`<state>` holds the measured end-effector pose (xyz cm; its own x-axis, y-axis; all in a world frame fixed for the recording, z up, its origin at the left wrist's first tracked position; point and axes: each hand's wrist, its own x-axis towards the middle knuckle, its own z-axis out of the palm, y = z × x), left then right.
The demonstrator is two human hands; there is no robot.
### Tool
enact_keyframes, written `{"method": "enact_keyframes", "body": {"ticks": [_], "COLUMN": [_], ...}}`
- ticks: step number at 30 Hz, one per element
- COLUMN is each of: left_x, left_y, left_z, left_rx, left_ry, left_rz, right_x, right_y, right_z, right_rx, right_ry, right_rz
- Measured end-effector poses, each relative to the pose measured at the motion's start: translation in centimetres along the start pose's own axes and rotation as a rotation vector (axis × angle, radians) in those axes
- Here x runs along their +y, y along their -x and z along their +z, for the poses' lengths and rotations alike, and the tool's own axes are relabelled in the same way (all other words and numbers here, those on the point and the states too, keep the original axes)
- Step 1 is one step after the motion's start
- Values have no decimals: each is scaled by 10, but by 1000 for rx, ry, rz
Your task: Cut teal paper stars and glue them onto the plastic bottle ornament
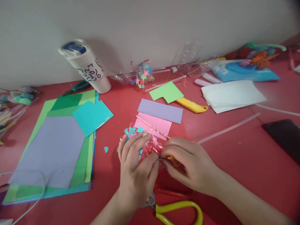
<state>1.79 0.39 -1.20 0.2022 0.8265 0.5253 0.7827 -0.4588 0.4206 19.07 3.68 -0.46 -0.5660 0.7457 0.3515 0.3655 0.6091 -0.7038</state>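
Observation:
My left hand (138, 168) is curled over a bunch of clear plastic strips with paper stars (140, 129) in blue, pink and green, its thumb and forefinger pinched together. Close against those fingertips, my right hand (189, 162) is also pinched. A tiny teal bit (160, 159) shows where the fingertips meet; what it belongs to is hidden. A patterned pencil (150, 125) slants from the pink paper (161, 123) towards my right hand. Something yellow (173, 161) lies partly under that hand. Below my wrists are scissors with yellow handles (179, 204).
Coloured sheets (53, 150) are stacked left beneath a cut turquoise piece (92, 117). A white tumbler (86, 67) stands by the wall beside another star bunch (143, 75). Purple paper (160, 110), a yellow cutter (192, 105), a white packet (234, 95) and a phone (283, 137) lie around.

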Motion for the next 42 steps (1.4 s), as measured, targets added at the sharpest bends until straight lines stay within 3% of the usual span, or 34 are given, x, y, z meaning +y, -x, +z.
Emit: {"method": "enact_keyframes", "body": {"ticks": [16,19,21,23,26,30,33,37,42], "left_x": [-2,-6,-13,-22,-34,-38,-38,-44,-44], "left_y": [-2,-1,-2,-2,-3,-4,-5,-6,-11], "left_z": [-9,-15,-17,-17,-11,-6,-11,-17,-16], "left_rx": [-83,-29,100,208,148,87,61,-7,-14], "left_ry": [81,113,163,265,569,725,734,715,910], "left_rz": [20,5,-117,-341,-606,-705,-773,-882,-1001], "right_x": [1,1,1,1,0,-1,1,5,5], "right_y": [-1,-1,-3,-4,-4,-2,0,-3,-10], "right_z": [1,0,-2,-3,-5,-8,-13,-18,-8], "right_rx": [-49,-34,-27,-36,-41,18,55,-37,-145], "right_ry": [-47,-42,-44,-41,34,142,176,260,204], "right_rz": [55,38,27,22,-27,-97,7,183,180]}}
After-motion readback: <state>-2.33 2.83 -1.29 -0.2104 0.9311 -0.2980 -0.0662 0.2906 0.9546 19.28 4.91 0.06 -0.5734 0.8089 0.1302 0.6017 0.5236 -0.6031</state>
